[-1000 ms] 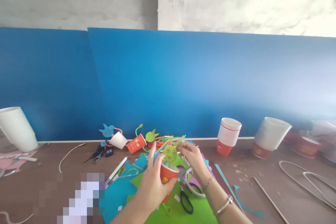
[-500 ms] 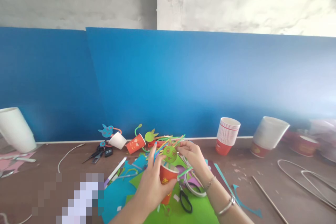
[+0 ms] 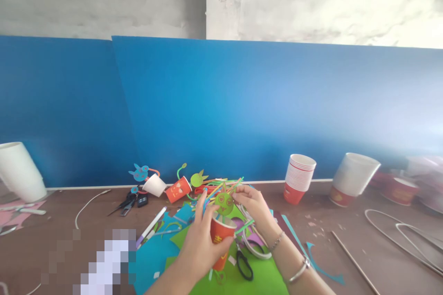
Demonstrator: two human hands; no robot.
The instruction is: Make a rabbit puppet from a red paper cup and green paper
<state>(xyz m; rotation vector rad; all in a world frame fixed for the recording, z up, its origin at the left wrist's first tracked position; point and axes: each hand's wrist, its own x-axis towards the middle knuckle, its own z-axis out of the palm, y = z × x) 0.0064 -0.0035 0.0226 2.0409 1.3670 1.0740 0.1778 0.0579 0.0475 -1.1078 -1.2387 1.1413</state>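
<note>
A red paper cup [image 3: 221,229] stands upright with my left hand [image 3: 204,239] wrapped round its side. Above its rim rises a round green paper face [image 3: 223,203] with pointed ears and drawn heart eyes. My right hand [image 3: 254,205] pinches the right edge of that face between thumb and finger. Green paper [image 3: 256,281] and blue paper [image 3: 152,258] lie under the cup. Black-handled scissors [image 3: 245,266] rest just right of it. A green straw [image 3: 245,227] sticks out to the cup's right. Behind the hands is a heap of coloured straws [image 3: 216,189].
Two decorated cups, one white [image 3: 154,185] and one red [image 3: 178,189], lie tipped at the back. A stack of paper cups [image 3: 300,177] and a larger stack [image 3: 355,177] stand right. A thin stick [image 3: 355,260], a white cable [image 3: 398,230] and a marker [image 3: 150,227] lie about.
Barely any difference: my right fingertips have shifted slightly at the green face's edge. My left hand keeps its grip on the cup.
</note>
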